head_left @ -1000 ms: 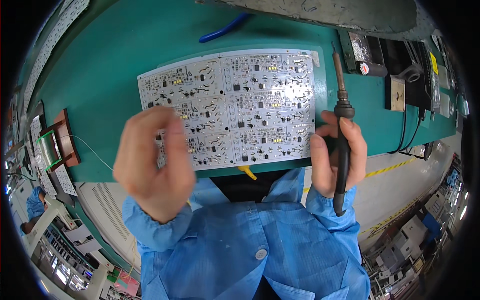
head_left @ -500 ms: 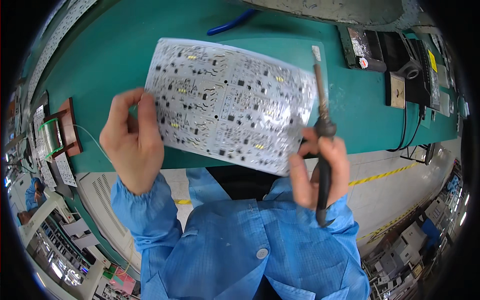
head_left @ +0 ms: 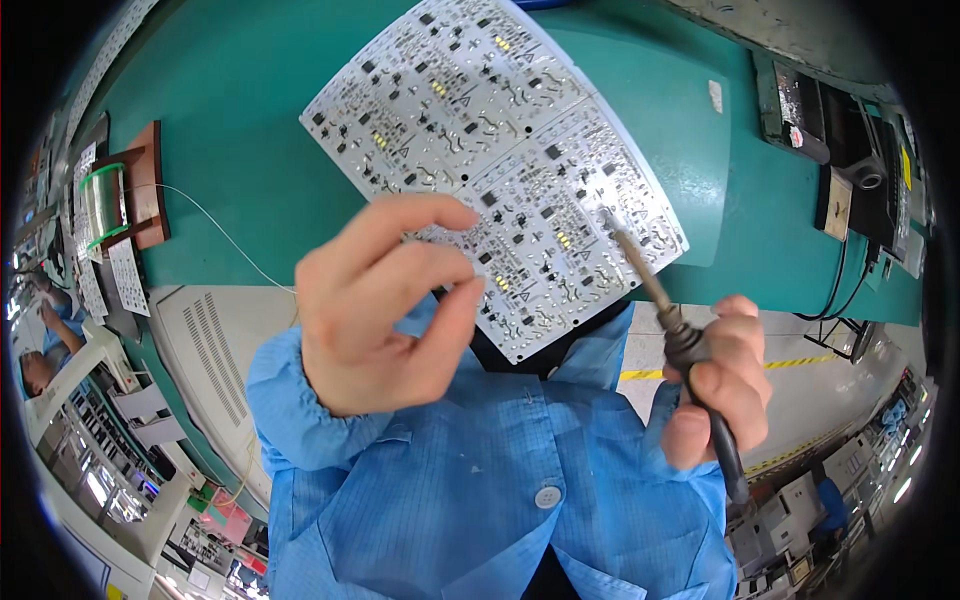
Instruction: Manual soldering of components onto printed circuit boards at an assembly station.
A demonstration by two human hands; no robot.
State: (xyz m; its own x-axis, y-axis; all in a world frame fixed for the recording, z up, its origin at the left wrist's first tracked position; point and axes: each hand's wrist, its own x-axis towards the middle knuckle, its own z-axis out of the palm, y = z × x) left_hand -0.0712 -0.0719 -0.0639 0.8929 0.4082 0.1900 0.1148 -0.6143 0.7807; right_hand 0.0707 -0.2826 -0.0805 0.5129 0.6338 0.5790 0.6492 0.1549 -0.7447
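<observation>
A white circuit board panel (head_left: 590, 130), dense with small black and yellow parts, lies tilted on the green mat, its near corner jutting past the table edge. My right hand (head_left: 725, 390) is wrapped round the dark handle of a soldering iron (head_left: 686, 345). The iron's tip is over the board's right part; contact cannot be made out. Over the board's near left edge is my left hand (head_left: 385, 300), thumb and fingers drawn together. Thin solder wire (head_left: 230, 235) runs from a spool (head_left: 104, 205) toward this hand; its end between the fingers is hidden.
The spool sits on a brown stand (head_left: 150, 190) at the left. Black equipment (head_left: 850, 150) with cables stands at the right of the green mat (head_left: 250, 130). A grey metal edge (head_left: 790, 35) runs along the far right, and a floor with yellow-striped tape shows below.
The board has turned and shifted away from me. My left hand has left its left edge and come right, over the near edge. The iron has swung so its tip is over the board.
</observation>
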